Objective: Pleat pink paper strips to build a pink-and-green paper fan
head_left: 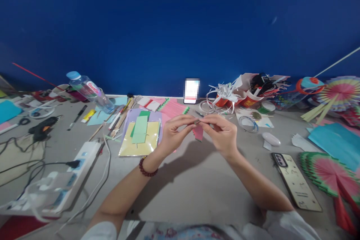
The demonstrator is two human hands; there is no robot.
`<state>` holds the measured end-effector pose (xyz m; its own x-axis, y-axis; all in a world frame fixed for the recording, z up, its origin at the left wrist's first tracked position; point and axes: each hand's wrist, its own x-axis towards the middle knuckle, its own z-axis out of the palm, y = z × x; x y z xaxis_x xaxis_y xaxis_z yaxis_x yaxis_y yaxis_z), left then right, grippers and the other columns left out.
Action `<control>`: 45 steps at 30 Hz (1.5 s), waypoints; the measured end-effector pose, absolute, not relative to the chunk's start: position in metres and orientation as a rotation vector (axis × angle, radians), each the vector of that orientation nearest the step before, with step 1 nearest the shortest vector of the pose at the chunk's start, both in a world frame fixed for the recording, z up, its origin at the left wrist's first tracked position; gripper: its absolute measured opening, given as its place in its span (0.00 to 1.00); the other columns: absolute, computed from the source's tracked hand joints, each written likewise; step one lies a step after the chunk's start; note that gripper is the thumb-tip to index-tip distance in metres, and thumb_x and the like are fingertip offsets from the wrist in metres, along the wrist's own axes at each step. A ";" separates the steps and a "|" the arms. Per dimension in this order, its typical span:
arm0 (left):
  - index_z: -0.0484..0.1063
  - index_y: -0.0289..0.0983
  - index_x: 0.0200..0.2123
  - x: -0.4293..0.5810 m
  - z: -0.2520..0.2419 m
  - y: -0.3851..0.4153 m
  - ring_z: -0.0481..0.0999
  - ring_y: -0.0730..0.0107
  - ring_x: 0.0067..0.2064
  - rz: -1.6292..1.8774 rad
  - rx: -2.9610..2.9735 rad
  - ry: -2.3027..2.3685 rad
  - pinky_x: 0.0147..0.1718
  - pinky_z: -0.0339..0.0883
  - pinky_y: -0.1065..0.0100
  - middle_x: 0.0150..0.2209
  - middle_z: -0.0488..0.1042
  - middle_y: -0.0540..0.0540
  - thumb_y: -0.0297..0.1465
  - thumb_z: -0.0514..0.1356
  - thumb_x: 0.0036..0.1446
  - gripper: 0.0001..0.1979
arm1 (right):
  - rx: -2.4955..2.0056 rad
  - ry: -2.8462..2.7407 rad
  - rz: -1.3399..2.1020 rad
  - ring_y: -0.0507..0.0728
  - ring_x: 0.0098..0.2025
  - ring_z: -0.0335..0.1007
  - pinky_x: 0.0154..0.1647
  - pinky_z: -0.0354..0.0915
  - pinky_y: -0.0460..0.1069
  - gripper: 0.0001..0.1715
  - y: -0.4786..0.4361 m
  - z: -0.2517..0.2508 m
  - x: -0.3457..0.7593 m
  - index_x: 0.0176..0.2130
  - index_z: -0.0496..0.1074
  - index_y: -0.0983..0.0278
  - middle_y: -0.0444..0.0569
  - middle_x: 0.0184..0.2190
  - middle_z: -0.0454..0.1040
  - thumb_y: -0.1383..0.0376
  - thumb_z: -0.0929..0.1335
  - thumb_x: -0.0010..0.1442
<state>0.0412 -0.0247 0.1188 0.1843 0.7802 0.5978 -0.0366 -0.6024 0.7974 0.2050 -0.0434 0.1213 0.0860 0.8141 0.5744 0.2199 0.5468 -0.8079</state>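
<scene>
Both bare hands up mid-table, fingertips meeting. Left hand [174,134] and right hand [222,134] pinch a small pink paper piece [198,134] from either side, thumbs and forefingers together on its top; the rest hangs below. Exact fold or seam hidden by fingers. Two-sided tip pinch probably for fine control; raised hands likely keep the paper off the surface.

Lit phone [191,95] stands upright at the blue wall [180,26], facing the person, presumably for viewing. Red paper cups [251,99] likely keep tools and strips gathered.

Room: grey tabletop [197,191] between the forearms, best toward the body. Left side bounded by flat yellow packet [154,135] with green card strips on it, then white power strip [77,176]. Right side: white rounded mouse [271,138], pale marked phone lying flat [300,185], pink-and-green pleated paper fan [323,174]. Wall limits forward reach.
</scene>
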 end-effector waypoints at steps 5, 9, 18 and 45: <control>0.80 0.42 0.40 0.041 0.119 -0.025 0.79 0.67 0.39 1.494 1.760 0.725 0.40 0.75 0.65 0.37 0.81 0.45 0.29 0.65 0.56 0.08 | -0.963 -1.457 0.562 0.55 0.37 0.75 0.40 0.71 0.52 0.09 -0.044 0.122 0.203 0.34 0.79 0.56 0.45 0.32 0.80 0.70 0.70 0.55; 0.80 0.41 0.39 0.042 0.119 -0.025 0.79 0.68 0.39 1.505 1.761 0.714 0.39 0.75 0.66 0.37 0.80 0.45 0.28 0.65 0.56 0.08 | -0.952 -1.456 0.566 0.55 0.38 0.75 0.40 0.71 0.52 0.09 -0.044 0.121 0.204 0.34 0.79 0.56 0.45 0.32 0.79 0.70 0.70 0.55; 0.80 0.41 0.40 0.042 0.118 -0.025 0.79 0.67 0.41 1.487 1.740 0.694 0.41 0.75 0.65 0.38 0.81 0.45 0.28 0.64 0.57 0.08 | -0.987 -1.428 0.530 0.54 0.35 0.73 0.37 0.69 0.51 0.03 -0.045 0.122 0.199 0.33 0.77 0.59 0.46 0.30 0.77 0.67 0.71 0.56; 0.79 0.41 0.40 0.040 0.116 -0.021 0.76 0.68 0.40 1.492 1.792 0.705 0.39 0.73 0.66 0.37 0.78 0.44 0.29 0.61 0.59 0.07 | -0.954 -1.455 0.734 0.54 0.34 0.70 0.34 0.67 0.50 0.03 -0.042 0.125 0.200 0.30 0.74 0.60 0.46 0.29 0.74 0.64 0.72 0.53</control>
<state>0.0402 -0.0211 0.1164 0.1915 0.7720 0.6061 -0.0218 -0.6140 0.7890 0.1995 -0.0422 0.1255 0.0226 0.8801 0.4743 0.1412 0.4668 -0.8730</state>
